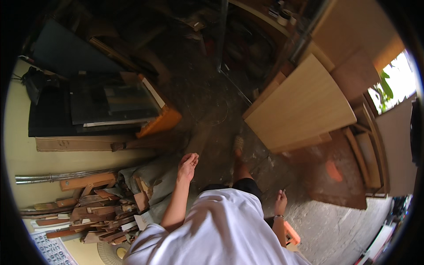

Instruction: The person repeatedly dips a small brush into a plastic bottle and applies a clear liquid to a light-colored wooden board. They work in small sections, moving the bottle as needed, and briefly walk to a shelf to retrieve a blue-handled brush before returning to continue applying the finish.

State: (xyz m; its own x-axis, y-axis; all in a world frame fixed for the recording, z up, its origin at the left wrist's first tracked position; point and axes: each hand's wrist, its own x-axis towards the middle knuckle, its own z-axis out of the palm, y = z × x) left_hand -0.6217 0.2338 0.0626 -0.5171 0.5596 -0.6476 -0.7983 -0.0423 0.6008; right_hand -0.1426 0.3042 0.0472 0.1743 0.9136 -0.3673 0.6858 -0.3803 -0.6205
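My left hand [188, 166] is raised in front of my left side, with its fingers bent and pressed together. Nothing shows in it, and it touches nothing around it. Low at my right side hangs my right hand [281, 202], a bracelet on its wrist. Its fingers are curled closed, and a tiny dark spot shows at their tips, too small to name. An orange object [291, 233] shows beside the right forearm, partly hidden by it. One foot [238, 144] in a light patterned shoe is out ahead on the dark floor [212, 132].
Stacked wood scraps [104, 212] and a metal pipe [66, 176] line the left wall. Above them lie dark panels [112, 99] with an orange-brown edge. Large wooden boards [304, 106] lean at the right, near a brown sheet [331, 172]. A metal post [222, 35] stands ahead.
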